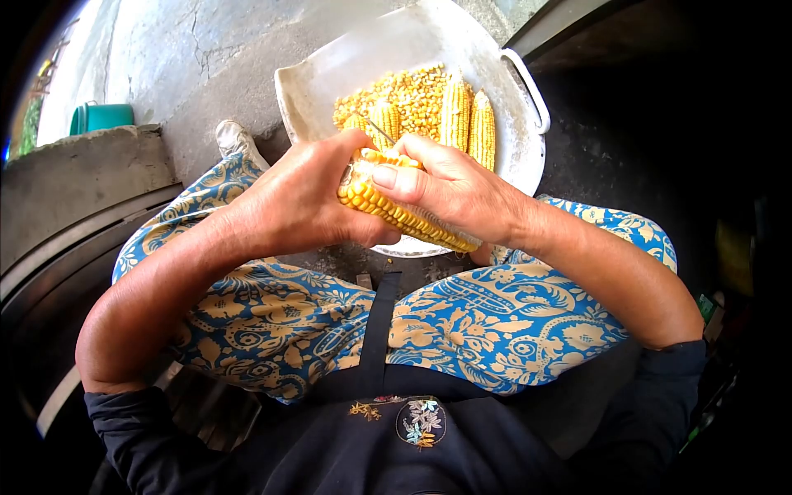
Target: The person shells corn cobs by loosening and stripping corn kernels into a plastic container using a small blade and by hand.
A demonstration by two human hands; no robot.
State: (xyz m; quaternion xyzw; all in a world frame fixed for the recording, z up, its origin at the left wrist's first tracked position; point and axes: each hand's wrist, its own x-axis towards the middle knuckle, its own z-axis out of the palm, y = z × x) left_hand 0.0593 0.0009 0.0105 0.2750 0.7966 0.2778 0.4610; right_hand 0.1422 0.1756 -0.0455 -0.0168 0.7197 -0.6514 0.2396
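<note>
An ear of corn (404, 216) with yellow kernels is held slantwise over the near rim of a large pale basin (318, 91). Part of its upper side shows bare, whitish cob. My left hand (301, 194) is wrapped round its left end. My right hand (458, 186) is closed at the upper side, its thumb pressed on the kernels. A thin metal tool (381, 132) sticks out by the right index finger; its other end is hidden. Loose kernels (412, 91) lie in the basin beside several whole ears of corn (454, 111).
The basin, with a white handle (528, 91), stands between my legs in patterned trousers (511, 322). A teal bucket (107, 117) is at far left, behind a low concrete ledge (91, 165). A dark metal bar (565, 25) lies beyond the basin at upper right.
</note>
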